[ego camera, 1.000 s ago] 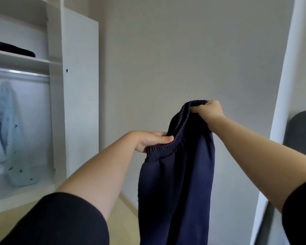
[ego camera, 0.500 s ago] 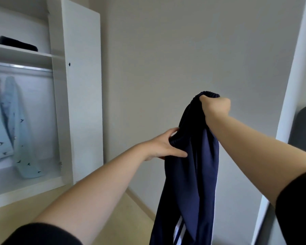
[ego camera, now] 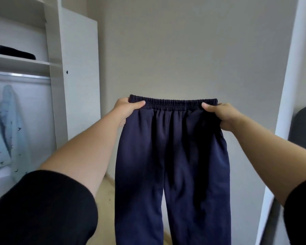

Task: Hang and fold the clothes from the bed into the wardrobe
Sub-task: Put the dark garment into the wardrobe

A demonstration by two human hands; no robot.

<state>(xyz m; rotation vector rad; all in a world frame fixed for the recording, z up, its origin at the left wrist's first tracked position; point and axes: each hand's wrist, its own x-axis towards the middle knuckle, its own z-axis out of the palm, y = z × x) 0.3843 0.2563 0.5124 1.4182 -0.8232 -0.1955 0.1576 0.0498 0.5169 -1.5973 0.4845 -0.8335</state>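
Observation:
Navy sweatpants [ego camera: 171, 156] with an elastic waistband hang in front of me, spread flat, both legs dropping out of view at the bottom. My left hand [ego camera: 126, 109] pinches the waistband's left end, thumb on the front. My right hand [ego camera: 219, 115] grips the right end the same way. The open white wardrobe [ego camera: 60, 85] stands at the left, with a hanging rail [ego camera: 19, 76] and a light blue patterned garment [ego camera: 5, 131] on it. The bed is out of view.
A dark folded item [ego camera: 14, 53] lies on the wardrobe's upper shelf. A plain grey wall is straight ahead. A white door frame [ego camera: 283, 121] runs down the right side, with a dark rounded object [ego camera: 304, 128] beyond it. Pale floor shows below.
The sweatpants were bunched between my hands with the waistband folded. My hands have moved apart to the two ends and the waistband is now stretched out wide and level.

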